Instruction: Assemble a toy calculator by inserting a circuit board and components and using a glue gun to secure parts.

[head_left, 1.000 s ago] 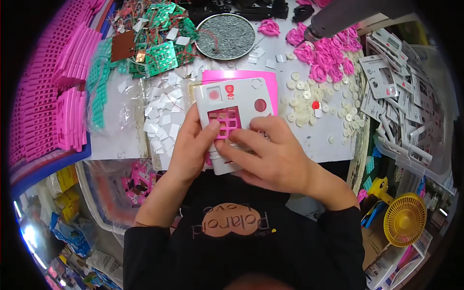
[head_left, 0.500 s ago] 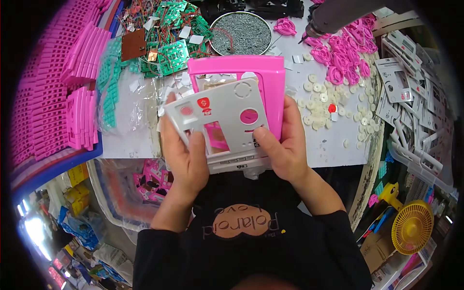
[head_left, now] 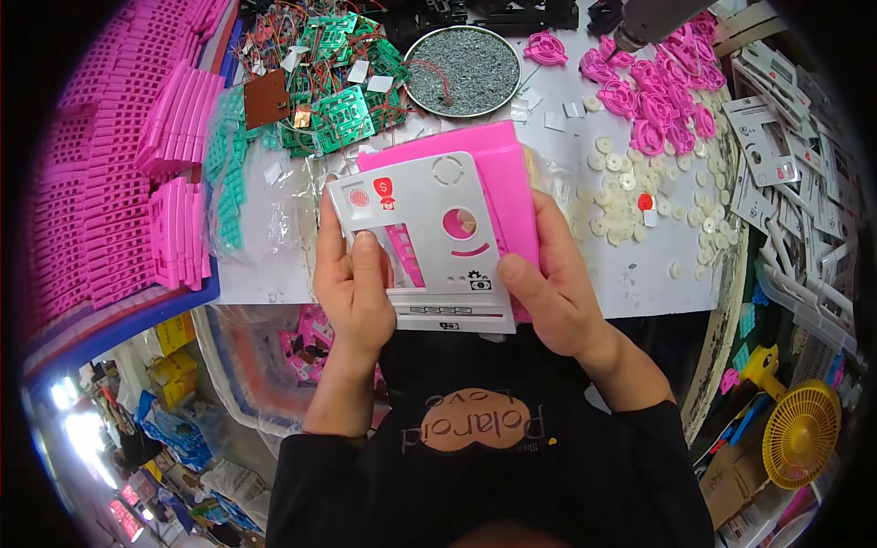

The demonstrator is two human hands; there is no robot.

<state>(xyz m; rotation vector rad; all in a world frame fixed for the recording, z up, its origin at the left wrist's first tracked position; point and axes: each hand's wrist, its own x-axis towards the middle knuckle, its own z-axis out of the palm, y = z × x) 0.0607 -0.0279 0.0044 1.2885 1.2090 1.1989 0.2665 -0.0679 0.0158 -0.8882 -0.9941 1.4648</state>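
A white plastic front panel [head_left: 425,196] with cut-out windows and printed icons is held in front of my body. Behind it lies a pink plastic panel [head_left: 514,205], its top and right side showing past the white one. My left hand [head_left: 352,297] grips the white panel's left edge, thumb on the front face near the rectangular window. Closed on the right side, my right hand [head_left: 562,283] has its fingers behind the pink panel and its thumb at the white panel's edge. How the two panels meet on the inside is hidden.
Beyond the panels stand green circuit boards [head_left: 343,114] with wires and a round tray of small metal screws [head_left: 463,68]. Pink rings [head_left: 653,100], white discs [head_left: 621,196] and a hanging power screwdriver [head_left: 630,36] are right. Pink casings [head_left: 178,233] are stacked left; white panels [head_left: 763,151] fill a bin.
The pink panel now sits closer behind the white one, with less of its interior showing. The white panel has turned more upright and flatter to view. Both hands keep their hold.
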